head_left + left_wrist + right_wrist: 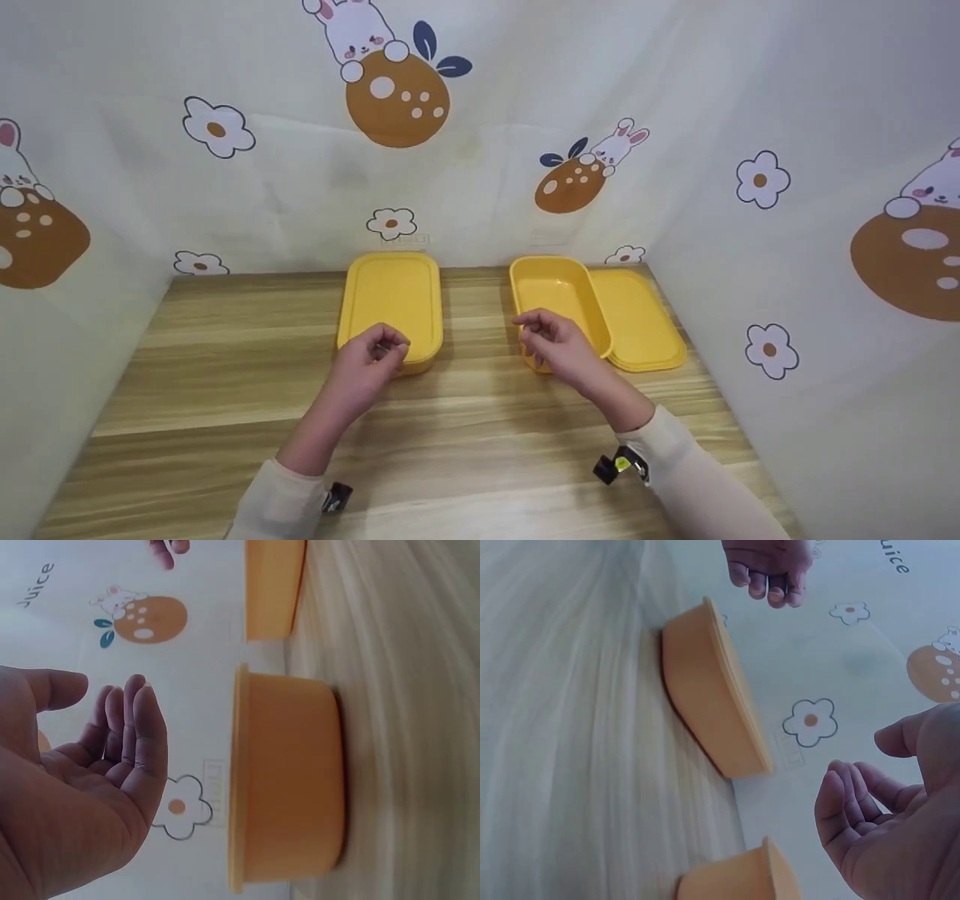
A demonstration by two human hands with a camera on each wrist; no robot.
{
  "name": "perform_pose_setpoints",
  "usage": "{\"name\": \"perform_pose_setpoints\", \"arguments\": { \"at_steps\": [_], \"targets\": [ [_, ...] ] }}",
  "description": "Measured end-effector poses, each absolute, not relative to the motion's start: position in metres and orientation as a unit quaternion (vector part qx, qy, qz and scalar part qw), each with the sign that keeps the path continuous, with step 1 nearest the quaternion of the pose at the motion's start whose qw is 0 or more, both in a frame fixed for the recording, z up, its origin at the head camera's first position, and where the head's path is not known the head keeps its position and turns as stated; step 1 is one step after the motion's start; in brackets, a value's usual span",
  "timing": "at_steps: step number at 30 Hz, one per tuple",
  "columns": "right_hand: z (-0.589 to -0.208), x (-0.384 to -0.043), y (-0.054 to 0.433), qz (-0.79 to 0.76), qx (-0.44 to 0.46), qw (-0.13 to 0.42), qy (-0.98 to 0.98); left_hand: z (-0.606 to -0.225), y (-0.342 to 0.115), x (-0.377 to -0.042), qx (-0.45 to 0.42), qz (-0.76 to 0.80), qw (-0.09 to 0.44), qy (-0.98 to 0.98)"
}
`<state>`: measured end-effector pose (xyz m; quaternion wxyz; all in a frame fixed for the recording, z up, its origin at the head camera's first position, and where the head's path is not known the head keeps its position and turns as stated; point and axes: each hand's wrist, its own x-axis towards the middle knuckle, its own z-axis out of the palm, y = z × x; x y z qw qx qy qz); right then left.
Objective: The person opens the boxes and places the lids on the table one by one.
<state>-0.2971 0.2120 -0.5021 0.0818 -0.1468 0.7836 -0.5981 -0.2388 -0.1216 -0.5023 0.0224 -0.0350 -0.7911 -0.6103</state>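
Note:
Two yellow plastic boxes stand on the table. The left box wears its lid; the right box has no lid, and the part of its inside that shows holds nothing visible. Beside the right box, a loose yellow lid lies flat on its right. My left hand hovers above the near end of the lidded box, fingers loosely bent, holding nothing. My right hand hangs over the near end of the open box, likewise loosely bent and holding nothing; it hides part of that box.
A wood-grain table lies under everything. Pale cloth walls with rabbit, fruit and flower prints close off the back and both sides. Small black cameras are strapped at both wrists.

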Motion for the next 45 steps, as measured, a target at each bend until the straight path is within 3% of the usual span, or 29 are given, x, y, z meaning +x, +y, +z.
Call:
{"name": "perform_pose_setpoints", "arguments": {
  "at_steps": [16,30,45],
  "targets": [
    [-0.514,-0.285,0.183,-0.566,-0.188,0.101,0.796,-0.502,-0.151,-0.243,-0.006,-0.605,0.025,-0.796],
    [-0.524,-0.296,0.152,-0.575,-0.152,0.116,0.795,-0.499,-0.180,-0.275,0.032,-0.547,0.041,-0.835],
    [-0.530,-0.310,0.137,-0.577,-0.136,0.091,0.800,-0.499,-0.198,-0.306,0.057,-0.505,0.036,-0.860]
  ]
}}
